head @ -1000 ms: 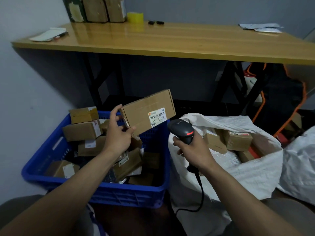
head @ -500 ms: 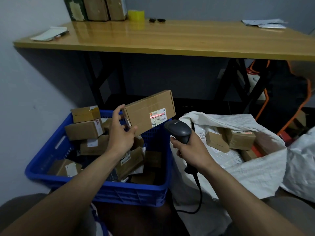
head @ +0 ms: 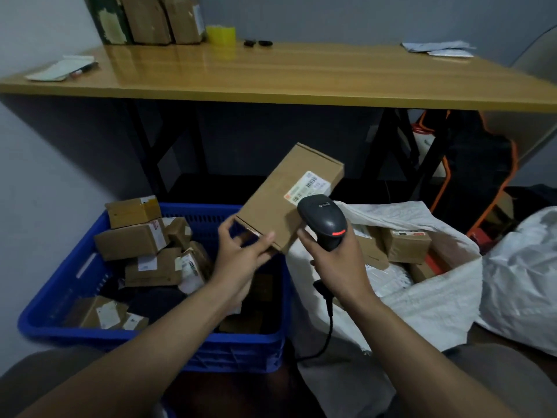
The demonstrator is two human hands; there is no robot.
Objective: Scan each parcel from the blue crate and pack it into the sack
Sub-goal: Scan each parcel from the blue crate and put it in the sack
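My left hand grips the near end of a flat brown cardboard parcel, which tilts up and to the right with its white barcode label facing me. My right hand holds a black barcode scanner by the handle, its head just below the label and overlapping the parcel's right edge. A blue crate at the left holds several cardboard parcels. The open white sack at the right has several parcels inside.
A wooden table spans the scene above, with boxes, a yellow tape roll and papers on it. Black table legs stand behind the crate and sack. Another white sack lies at the far right. The scanner's cable hangs between crate and sack.
The parcel has swung rightward and tilted up toward the sack, my left hand shifting to its near end. The scanner head has risen close under the label.
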